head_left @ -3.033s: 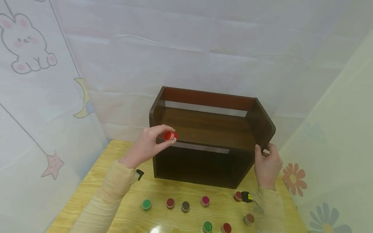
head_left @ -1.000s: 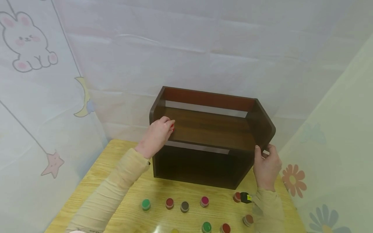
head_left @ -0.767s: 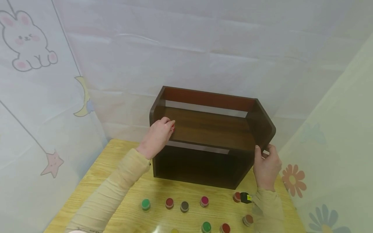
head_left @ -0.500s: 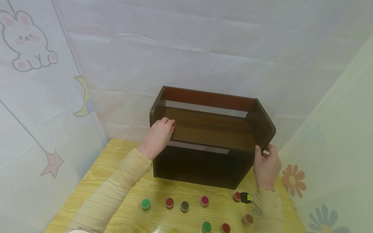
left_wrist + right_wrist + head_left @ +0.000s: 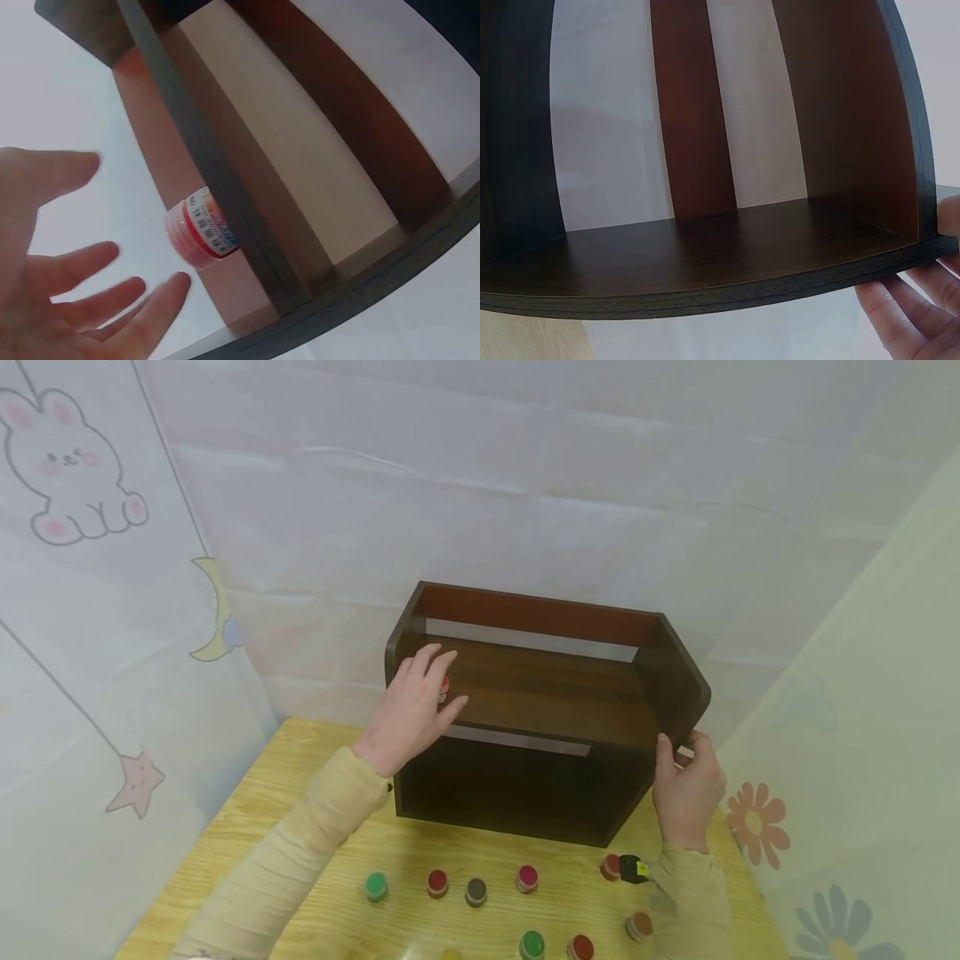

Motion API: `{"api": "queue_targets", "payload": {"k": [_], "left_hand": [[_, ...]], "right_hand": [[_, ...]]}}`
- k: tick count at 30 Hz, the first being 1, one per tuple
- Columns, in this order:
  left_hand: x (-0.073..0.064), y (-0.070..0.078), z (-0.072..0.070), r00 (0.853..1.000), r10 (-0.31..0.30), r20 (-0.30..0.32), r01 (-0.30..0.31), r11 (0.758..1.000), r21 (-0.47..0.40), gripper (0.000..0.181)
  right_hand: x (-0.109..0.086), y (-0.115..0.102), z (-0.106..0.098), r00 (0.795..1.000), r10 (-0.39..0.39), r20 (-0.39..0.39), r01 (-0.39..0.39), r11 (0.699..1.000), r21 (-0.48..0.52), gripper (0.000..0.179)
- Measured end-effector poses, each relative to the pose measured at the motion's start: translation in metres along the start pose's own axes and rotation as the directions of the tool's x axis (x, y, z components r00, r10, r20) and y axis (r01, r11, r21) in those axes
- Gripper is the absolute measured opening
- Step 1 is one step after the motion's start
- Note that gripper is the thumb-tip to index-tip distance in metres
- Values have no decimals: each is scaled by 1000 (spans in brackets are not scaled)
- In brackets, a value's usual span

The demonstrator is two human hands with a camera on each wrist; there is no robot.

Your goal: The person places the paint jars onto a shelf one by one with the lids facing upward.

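Observation:
A small red-lidded jar (image 5: 443, 688) with a printed barcode label stands on the upper board of a dark brown wooden shelf (image 5: 555, 693), near its left end. My left hand (image 5: 408, 710) is beside the jar with its fingers spread, and they partly hide it in the head view. In the left wrist view a gap shows between the fingertips and the jar (image 5: 196, 231). My right hand (image 5: 688, 789) grips the edge of the shelf's right side panel between thumb and fingers. The right wrist view shows those fingers (image 5: 900, 315) against the panel's outer face.
Several small jars stand on the yellow wooden table (image 5: 300, 860) in front of the shelf, among them a green one (image 5: 377, 887), a grey one (image 5: 476, 892) and a magenta one (image 5: 527, 878). A white patterned cloth (image 5: 487, 485) hangs behind the shelf.
My left hand carried the red jar from in front of the shelf onto its upper board. Its fingers have since spread and let go of the jar. My right hand stays put.

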State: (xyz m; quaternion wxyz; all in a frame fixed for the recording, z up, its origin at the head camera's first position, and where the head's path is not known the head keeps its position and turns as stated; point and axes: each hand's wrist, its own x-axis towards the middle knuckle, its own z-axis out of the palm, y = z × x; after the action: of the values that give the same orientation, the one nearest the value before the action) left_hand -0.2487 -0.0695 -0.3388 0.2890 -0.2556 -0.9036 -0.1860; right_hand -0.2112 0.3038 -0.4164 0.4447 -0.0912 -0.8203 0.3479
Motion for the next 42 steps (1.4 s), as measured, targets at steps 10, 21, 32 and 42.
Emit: {"api": "queue_targets", "payload": {"k": [10,21,32,42], "left_hand": [[-3,4,-14,968,110,-225,-123,992,-42,38],[-13,15,-24,928,216,-303,-255,962,-98,20],[-20,17,-23,932,251,-260,-289,950,-118,14],[-30,13,-17,938,255,-237,-291,948,-131,14]], "right_hand": [[-1,-1,0,1000,1,3,-1,1000,6,26],[-2,-1,2,1000,-12,1,12,1000,18,25],[-3,-2,2,1000,-12,0,12,1000,12,24],[-2,-2,2,1000,-18,5,18,1000,22,25]]}}
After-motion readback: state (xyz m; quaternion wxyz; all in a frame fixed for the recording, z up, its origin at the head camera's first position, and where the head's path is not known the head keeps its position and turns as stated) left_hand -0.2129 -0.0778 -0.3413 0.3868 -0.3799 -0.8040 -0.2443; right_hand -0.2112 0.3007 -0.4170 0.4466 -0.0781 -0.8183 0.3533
